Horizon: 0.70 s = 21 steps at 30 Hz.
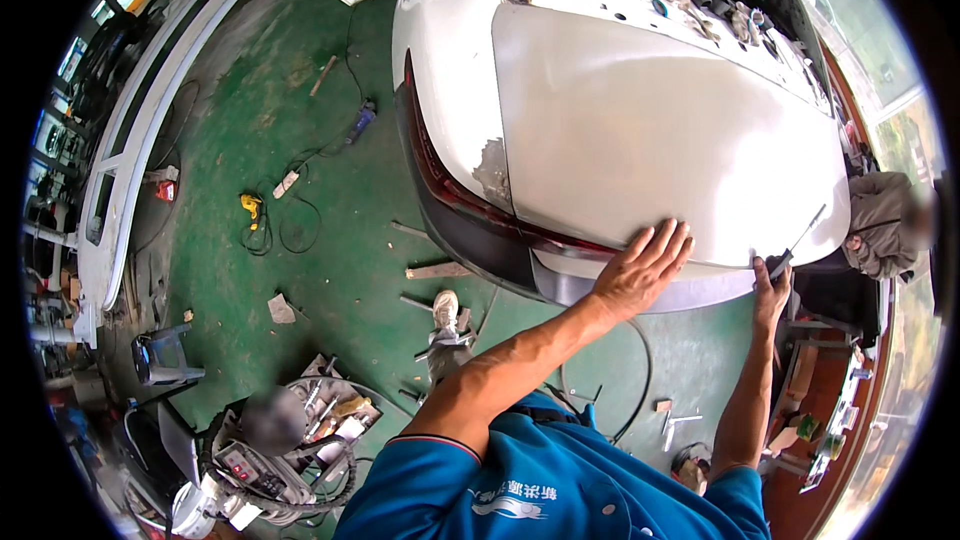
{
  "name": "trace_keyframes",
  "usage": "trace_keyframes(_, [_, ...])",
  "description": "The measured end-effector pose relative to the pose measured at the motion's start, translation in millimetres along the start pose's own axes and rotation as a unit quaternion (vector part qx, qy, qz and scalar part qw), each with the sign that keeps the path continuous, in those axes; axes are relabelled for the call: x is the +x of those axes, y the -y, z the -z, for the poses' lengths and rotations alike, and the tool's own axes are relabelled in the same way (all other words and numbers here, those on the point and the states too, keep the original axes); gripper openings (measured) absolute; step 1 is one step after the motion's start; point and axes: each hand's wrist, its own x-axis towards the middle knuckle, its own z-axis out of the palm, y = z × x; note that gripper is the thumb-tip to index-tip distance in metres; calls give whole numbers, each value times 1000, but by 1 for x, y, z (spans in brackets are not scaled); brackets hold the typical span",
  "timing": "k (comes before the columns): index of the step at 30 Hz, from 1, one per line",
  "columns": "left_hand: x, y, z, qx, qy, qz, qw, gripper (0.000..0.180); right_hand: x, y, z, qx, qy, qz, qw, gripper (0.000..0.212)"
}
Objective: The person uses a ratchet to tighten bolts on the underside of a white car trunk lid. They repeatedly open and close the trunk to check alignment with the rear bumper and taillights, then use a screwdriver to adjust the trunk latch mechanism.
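Observation:
The white trunk lid (650, 130) of a car fills the upper right of the view. My left hand (645, 265) lies flat on its rear edge, fingers stretched out and slightly apart, above the red tail light strip (560, 242). At the right end of that edge my right hand (770, 292) is closed around the black handle of a slim tool like a screwdriver (802, 234). Its thin shaft points up and to the right, over the lid's corner. A rough grey patch (492, 172) marks the white panel beside the lid's left seam.
On the green floor lie a purple power tool (362, 122), a yellow corded tool (251, 208), a power strip (287, 184) and a wooden piece (437, 271). A cluttered tool cart (290, 440) stands lower left. Another person (885, 225) is at the car's right side.

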Motion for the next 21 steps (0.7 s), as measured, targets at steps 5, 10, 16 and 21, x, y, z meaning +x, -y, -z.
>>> trace_keyframes(5, [0,5,-1,-2,28,-9,1000,54,9,-6,0,-28,9,7,1000,39])
trace_keyframes(10, [3,3,7,-67,46,-1,997,54,1,6,2,-33,-20,14,999,38])
trace_keyframes(16, [-68,10,29,-248,4,27,968,47,-78,2,5,41,-164,3,986,32])
trace_keyframes(21, [-222,29,28,-256,157,147,942,39,-202,-45,-7,50,-162,-126,977,32])
